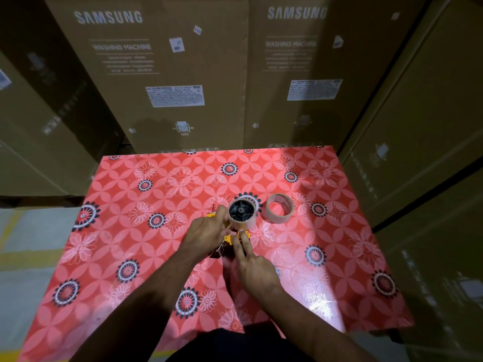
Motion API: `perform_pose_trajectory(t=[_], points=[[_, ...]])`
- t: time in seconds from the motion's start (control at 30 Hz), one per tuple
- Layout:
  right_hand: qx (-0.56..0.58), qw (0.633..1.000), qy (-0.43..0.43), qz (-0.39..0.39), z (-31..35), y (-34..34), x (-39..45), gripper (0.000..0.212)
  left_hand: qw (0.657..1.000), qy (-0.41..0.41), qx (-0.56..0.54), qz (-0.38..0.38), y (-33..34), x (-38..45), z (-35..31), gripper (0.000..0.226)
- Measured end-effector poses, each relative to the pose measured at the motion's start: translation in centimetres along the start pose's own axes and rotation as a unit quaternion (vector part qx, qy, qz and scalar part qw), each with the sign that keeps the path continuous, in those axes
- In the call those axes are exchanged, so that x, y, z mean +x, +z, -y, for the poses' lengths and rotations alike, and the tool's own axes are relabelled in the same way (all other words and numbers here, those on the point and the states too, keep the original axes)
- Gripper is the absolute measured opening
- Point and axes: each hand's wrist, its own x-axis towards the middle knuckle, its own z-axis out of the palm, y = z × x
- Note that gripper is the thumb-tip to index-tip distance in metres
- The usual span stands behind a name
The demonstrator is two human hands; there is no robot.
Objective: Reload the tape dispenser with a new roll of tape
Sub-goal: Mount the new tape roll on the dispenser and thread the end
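Note:
A yellow and black tape dispenser [230, 239] lies near the middle of the red flowered table [156, 257]. A tan tape roll [244, 223] sits on its black wheel hub [241, 210]. My left hand [206, 232] grips the dispenser at the roll's left side, thumb against the roll. Just below the roll, my right hand [251, 262] pinches the yellow front part with its fingertips. A second roll [279, 208], thin and nearly empty, lies flat on the table just right of the dispenser. The handle is mostly hidden under my hands.
Tall cardboard washing machine boxes [167, 74] stand right behind the table and along its right side [418, 152]. A grey floor with yellow lines [26, 244] shows at the left.

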Motion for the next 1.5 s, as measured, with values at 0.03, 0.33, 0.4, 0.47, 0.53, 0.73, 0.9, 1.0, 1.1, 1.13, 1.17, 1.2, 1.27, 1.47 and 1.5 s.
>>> perform_pose_trajectory(t=[0.03,0.33,0.4,0.47,0.53,0.73,0.9,1.0,1.1,1.13,1.17,1.2,1.27,1.47,1.5], points=[[0.0,1.0,-0.014,-0.008,0.1,-1.0,-0.3,0.077,0.999,-0.011,-0.031,-0.009,-0.1,-0.3,0.0,0.038],[-0.006,1.0,0.002,0.007,-0.8,1.9,0.1,0.084,0.998,-0.025,-0.042,-0.04,-0.2,-1.3,-0.3,0.033],[-0.012,1.0,-0.006,-0.008,-0.9,1.4,0.0,0.085,0.997,-0.036,-0.061,-0.043,-0.1,-1.6,0.0,0.034],[-0.013,1.0,-0.004,-0.009,-1.0,1.6,0.0,0.087,0.995,-0.042,-0.07,-0.05,0.2,-2.0,0.3,0.036],[-0.026,1.0,-0.004,-0.013,-1.3,1.9,0.1,0.087,0.994,-0.052,-0.079,-0.058,0.4,-2.5,0.6,0.038],[-0.019,1.0,0.009,-0.022,-1.4,0.9,0.2,0.081,0.985,-0.123,-0.117,-0.034,0.9,-4.6,1.5,0.042],[-0.039,0.998,0.011,0.04,-1.6,0.7,-0.1,0.091,0.983,-0.137,-0.122,0.001,1.1,-7.6,4.1,0.045],[-0.043,0.998,0.031,0.029,-1.8,1.3,-0.2,0.096,0.986,-0.149,-0.074,0.02,0.2,-9.5,6.7,0.05],[-0.051,0.998,0.031,0.014,-2.1,2.2,0.0,0.095,0.99,-0.143,-0.018,-0.007,-1.3,-10.5,8.9,0.041],[-0.044,0.998,0.04,0.021,-2.2,2.3,0.0,0.095,0.991,-0.131,0.01,-0.02,-1.6,-10.7,9.4,0.033],[-0.039,0.998,0.047,0.031,-2.0,2.0,0.0,0.095,0.992,-0.112,0.047,-0.025,-1.8,-10.7,9.7,0.024],[-0.037,0.997,0.051,0.044,-1.8,1.6,0.1,0.094,0.992,-0.086,0.086,-0.026,-1.8,-10.7,9.9,0.02],[-0.033,0.997,0.048,0.045,-1.4,1.0,0.2,0.086,0.988,-0.047,0.144,-0.032,-1.5,-10.6,10.1,0.023],[-0.054,0.998,0.025,0.02,0.2,0.0,2.2,0.065,0.982,0.007,0.172,-0.082,-1.2,-10.5,10.2,0.02],[-0.049,0.998,0.025,0.031,0.5,0.1,2.6,0.062,0.982,0.009,0.173,-0.08,-1.1,-10.5,10.4,0.02]])
